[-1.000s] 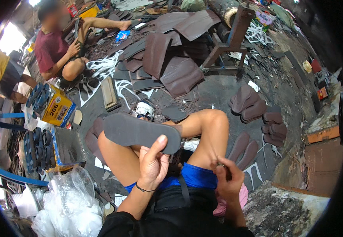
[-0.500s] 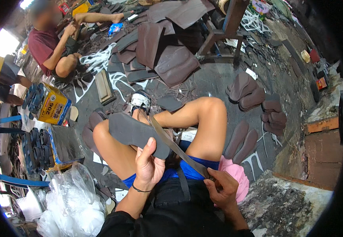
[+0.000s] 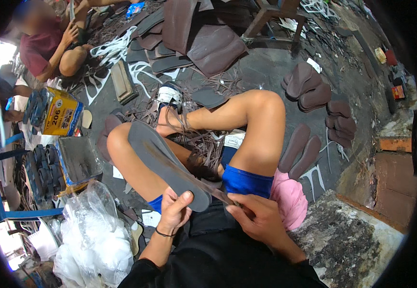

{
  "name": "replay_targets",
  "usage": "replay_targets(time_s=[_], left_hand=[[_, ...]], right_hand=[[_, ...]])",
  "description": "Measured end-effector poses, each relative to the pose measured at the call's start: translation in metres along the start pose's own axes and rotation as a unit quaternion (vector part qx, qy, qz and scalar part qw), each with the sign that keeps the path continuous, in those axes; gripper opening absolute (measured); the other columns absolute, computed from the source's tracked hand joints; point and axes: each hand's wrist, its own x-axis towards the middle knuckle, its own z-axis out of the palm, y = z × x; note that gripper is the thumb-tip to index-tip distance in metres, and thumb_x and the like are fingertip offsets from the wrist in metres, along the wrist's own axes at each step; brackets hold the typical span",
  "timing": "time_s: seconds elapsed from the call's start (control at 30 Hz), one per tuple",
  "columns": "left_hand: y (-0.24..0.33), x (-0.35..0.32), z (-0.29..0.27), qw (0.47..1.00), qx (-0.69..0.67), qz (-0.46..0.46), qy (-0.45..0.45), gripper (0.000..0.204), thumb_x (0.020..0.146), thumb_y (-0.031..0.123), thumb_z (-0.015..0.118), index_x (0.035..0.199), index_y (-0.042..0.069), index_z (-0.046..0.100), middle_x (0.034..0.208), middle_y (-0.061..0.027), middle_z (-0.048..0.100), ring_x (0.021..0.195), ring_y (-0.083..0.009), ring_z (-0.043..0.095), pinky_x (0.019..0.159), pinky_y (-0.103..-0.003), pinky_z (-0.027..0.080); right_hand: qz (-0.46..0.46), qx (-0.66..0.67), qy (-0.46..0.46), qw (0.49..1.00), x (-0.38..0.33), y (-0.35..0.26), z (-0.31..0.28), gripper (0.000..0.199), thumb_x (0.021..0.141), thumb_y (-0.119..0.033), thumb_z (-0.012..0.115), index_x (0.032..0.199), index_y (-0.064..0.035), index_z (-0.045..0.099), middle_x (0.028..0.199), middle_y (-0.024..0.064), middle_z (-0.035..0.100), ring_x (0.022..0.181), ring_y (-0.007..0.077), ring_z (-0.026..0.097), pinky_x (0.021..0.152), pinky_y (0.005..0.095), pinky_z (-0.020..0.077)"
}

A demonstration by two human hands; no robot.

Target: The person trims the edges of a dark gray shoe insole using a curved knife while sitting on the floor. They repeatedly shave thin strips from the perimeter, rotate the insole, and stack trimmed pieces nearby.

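Note:
My left hand [image 3: 174, 212] grips a dark grey sandal sole [image 3: 163, 172] by its near end, thumb on top and fingers beneath. The sole slants up and left over my left leg. My right hand [image 3: 260, 218] is closed around the near end of a long thin-bladed knife [image 3: 216, 193]. Its blade, smeared by motion, lies over or along the sole; whether it touches cannot be told. Thin brown trimmings [image 3: 201, 141] are piled between my legs.
Brown sole pairs [image 3: 300, 151] lie right of my leg, beside a pink cloth [image 3: 289, 199]. Brown sheets [image 3: 218, 50] are heaped ahead. At left are a yellow box [image 3: 62, 113] and a clear plastic bag [image 3: 91, 230]. Another person [image 3: 42, 50] sits far left.
The sole has turned so its far end points more upward, and more of its face shows. The knife has shifted to lie along it. My right hand has moved slightly left and the view has tilted.

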Motion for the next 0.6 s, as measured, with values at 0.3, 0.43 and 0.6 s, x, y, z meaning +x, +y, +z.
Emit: replay_targets(time_s=[0.3,0.43,0.6], left_hand=[[0.078,-0.001,0.008,0.792,0.597,0.1,0.085,0.052,0.081,0.009,0.08,0.124,-0.005,0.055,0.112,-0.0166,0.069,0.099,-0.0183,0.068,0.09,-0.033,0.053],[0.091,0.017,0.001,0.921,0.274,0.274,0.035,0.031,0.097,0.022,0.064,0.119,0.003,0.052,0.1,-0.0136,0.067,0.1,-0.0256,0.068,0.081,-0.042,0.059],[0.021,0.058,0.016,0.942,0.27,0.193,0.045,0.03,0.098,0.024,0.065,0.117,0.001,0.058,0.105,-0.0049,0.065,0.088,-0.0114,0.061,0.081,-0.024,0.049]], right_hand=[[0.029,0.278,0.129,0.951,0.035,0.022,0.003,0.035,0.102,-0.031,0.054,0.114,0.002,0.059,0.078,0.0054,0.063,0.06,0.0107,0.055,0.056,0.0246,0.0468],[-0.008,0.479,0.182,0.859,0.068,0.018,-0.013,0.043,0.104,-0.044,0.046,0.107,-0.0007,0.052,0.077,0.0089,0.058,0.061,0.014,0.055,0.055,0.0272,0.0487],[-0.084,0.595,0.17,0.781,0.134,-0.014,0.039,0.043,0.105,-0.045,0.039,0.097,-0.0051,0.051,0.074,0.0075,0.054,0.062,0.0159,0.054,0.056,0.0287,0.0484]])
